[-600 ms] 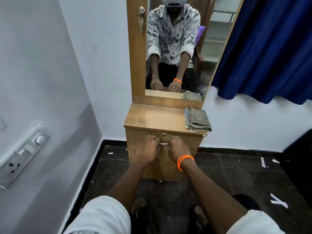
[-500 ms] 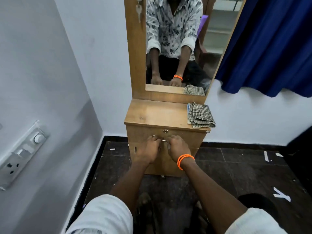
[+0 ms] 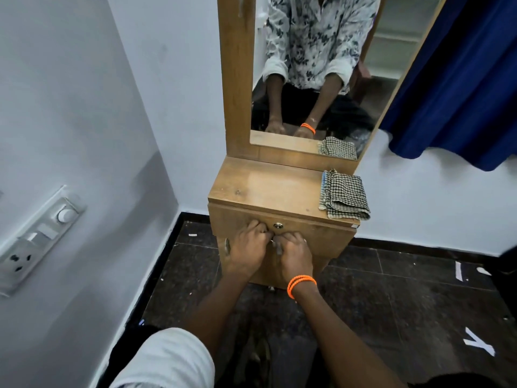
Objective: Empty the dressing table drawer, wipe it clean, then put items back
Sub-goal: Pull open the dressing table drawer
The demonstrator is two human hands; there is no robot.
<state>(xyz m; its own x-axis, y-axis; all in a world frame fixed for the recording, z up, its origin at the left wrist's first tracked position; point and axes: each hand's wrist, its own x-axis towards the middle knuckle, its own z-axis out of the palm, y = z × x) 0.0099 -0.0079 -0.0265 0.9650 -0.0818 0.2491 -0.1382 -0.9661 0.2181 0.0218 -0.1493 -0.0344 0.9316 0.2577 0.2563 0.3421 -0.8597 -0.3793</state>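
White walls meet in a corner with dark stone floor tiles (image 3: 405, 298) below, and a narrow wooden dressing table (image 3: 265, 189) is tucked right into that corner. It's got a tall wood-framed mirror (image 3: 313, 79) rising from the back edge of the top, and you can see the person's patterned shirt and both arms reflected in it. Over at the right edge of the tabletop sits a folded green-and-white checked cloth (image 3: 344, 196), its front end hanging a bit past the front edge. Just under the top is the wooden drawer front (image 3: 321, 236) with a small round metal keyhole lock (image 3: 278, 226) in the middle, and it looks pulled out a little, though not enough to see anything inside. Both hands are on the metal handle (image 3: 272, 240) right below the lock: the left hand (image 3: 247, 252) has its fingers curled tight around the left side of the handle, and the right hand (image 3: 295, 254), with a double orange bead bracelet (image 3: 301, 284) on the wrist, has its fingers curled in on the right side, knuckles nearly touching the other hand. Most of the handle is hidden under the fingers. On the left wall there's a white switch and socket panel (image 3: 36, 239), and a dark blue curtain (image 3: 461, 79) hangs at the upper right, beside the mirror.
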